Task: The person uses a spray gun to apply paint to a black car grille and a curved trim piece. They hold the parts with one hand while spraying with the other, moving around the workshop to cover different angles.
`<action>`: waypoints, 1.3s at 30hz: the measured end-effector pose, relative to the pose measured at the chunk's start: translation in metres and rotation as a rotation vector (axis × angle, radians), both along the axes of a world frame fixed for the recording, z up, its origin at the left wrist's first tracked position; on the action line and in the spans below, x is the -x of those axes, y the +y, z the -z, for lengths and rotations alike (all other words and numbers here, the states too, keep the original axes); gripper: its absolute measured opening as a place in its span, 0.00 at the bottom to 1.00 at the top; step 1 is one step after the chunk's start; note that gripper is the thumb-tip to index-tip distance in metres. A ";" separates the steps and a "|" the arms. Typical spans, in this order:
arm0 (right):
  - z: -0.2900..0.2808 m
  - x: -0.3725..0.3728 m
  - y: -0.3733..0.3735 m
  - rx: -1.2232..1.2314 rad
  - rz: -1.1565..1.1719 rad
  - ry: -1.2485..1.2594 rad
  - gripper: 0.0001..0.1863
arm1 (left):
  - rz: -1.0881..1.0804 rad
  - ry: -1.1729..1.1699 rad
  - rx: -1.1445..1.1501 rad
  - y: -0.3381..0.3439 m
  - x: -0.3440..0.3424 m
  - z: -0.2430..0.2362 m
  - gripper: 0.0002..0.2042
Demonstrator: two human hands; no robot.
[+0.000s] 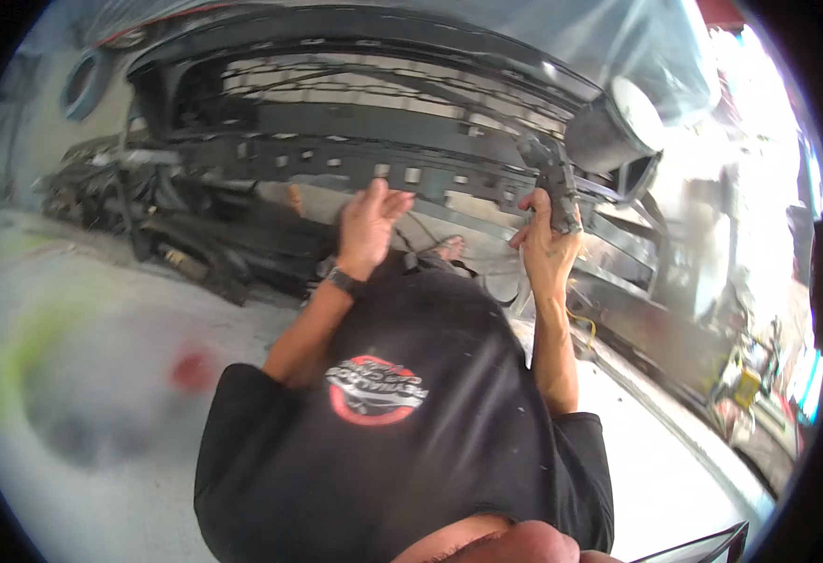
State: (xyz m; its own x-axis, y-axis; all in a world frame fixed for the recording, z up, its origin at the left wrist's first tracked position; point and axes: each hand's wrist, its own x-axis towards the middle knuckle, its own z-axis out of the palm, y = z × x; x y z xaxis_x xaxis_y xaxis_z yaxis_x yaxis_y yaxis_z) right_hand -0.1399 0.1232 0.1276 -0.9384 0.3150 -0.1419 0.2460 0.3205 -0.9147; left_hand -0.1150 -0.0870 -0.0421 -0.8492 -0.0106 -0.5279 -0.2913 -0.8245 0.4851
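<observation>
A spray gun [556, 178] with a grey, round paint cup [608, 131] is gripped in my right hand [552, 246], its fingers wrapped round the handle. Ahead of me spans a long dark car bumper [346, 127] with slots and openings, and the spray gun is at its right end. My left hand [366, 230] is raised near the bumper's lower edge, fingers stretched and holding nothing. Whether it touches the bumper cannot be made out.
Dark plastic parts [196, 225] lie piled to the left. A tyre [83, 84] stands at the far left, and translucent sheeting [608, 47] hangs behind the bumper. On the right are a yellow hose [588, 327] and blurred clutter along a ledge. Paint stains mark the pale floor [120, 366].
</observation>
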 end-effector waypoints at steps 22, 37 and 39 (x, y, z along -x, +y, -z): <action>-0.021 0.009 -0.035 0.182 -0.114 -0.069 0.16 | -0.019 -0.020 -0.033 -0.002 -0.001 0.001 0.10; 0.001 0.043 -0.110 -0.057 -0.337 -0.093 0.18 | -0.059 -0.027 -0.096 0.000 -0.002 0.001 0.13; 0.009 0.047 -0.129 -0.098 -0.423 -0.053 0.18 | -0.058 -0.012 -0.112 0.002 -0.001 0.007 0.13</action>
